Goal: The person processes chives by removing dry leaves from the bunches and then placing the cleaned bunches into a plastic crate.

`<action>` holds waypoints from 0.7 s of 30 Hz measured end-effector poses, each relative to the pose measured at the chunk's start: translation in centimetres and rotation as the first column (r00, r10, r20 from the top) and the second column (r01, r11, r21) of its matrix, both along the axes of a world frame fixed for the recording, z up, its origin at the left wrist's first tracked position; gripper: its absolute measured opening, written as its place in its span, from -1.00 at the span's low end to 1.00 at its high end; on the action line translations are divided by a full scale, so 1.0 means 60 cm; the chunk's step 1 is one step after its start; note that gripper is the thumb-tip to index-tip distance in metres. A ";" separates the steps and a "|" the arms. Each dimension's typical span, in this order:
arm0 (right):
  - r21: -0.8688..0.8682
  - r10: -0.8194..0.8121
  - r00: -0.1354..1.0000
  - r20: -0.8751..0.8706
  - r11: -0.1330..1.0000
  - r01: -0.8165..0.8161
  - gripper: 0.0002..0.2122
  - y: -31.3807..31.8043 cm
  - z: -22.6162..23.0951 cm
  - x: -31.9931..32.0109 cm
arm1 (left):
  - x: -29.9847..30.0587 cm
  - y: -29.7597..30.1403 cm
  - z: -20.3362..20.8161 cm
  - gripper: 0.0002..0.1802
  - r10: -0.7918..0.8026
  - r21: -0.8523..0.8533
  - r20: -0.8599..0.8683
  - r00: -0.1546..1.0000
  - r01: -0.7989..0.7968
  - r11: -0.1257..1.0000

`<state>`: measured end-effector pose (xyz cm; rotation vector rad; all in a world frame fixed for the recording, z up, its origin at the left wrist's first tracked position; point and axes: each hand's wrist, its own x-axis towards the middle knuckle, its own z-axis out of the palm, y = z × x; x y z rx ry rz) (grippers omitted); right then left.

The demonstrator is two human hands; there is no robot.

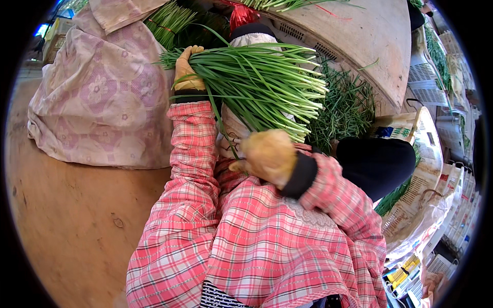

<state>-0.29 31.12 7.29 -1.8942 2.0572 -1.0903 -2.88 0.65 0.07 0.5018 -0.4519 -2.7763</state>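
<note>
A thick bunch of garlic chives lies across my lap, its pale cut ends pointing right and its green leaves gathered at the left. My left hand, in a tan glove, is wrapped round the leafy end. Below the bunch, my right hand is smeared by motion, in a similar yellowish glove. One long loose leaf hangs from the bunch toward the right hand; whether those fingers hold it is not clear.
A pale floral cloth covers a mound at the left. Tied chives stand behind it. Loose green trimmings are heaped right of the bunch, beside a board. White plastic crates line the right side.
</note>
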 end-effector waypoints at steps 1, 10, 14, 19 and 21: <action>0.045 0.010 1.000 -0.004 0.999 -0.009 -0.88 -0.011 -0.026 0.008 | -0.001 -0.003 -0.003 -0.75 -0.003 -0.001 0.006 1.000 0.003 1.000; 0.101 -0.494 0.856 -0.151 0.854 0.511 -0.93 0.163 0.087 -0.076 | 0.007 0.001 0.000 -0.86 0.228 -0.125 0.239 0.944 -0.203 0.971; 0.297 -0.569 0.694 -0.442 0.637 0.711 -0.87 0.227 0.092 -0.095 | 0.004 -0.024 -0.038 -0.88 0.151 -0.086 0.222 0.963 -0.135 0.987; 0.188 -0.250 0.913 -0.321 0.929 0.320 -0.90 0.108 0.021 -0.007 | 0.014 0.004 0.002 -0.84 0.166 -0.127 0.214 0.963 -0.142 0.982; 0.322 -0.079 0.948 -0.309 0.929 0.182 -0.90 0.080 -0.018 -0.011 | 0.010 -0.011 -0.004 -0.85 0.109 -0.075 0.223 0.969 -0.094 0.993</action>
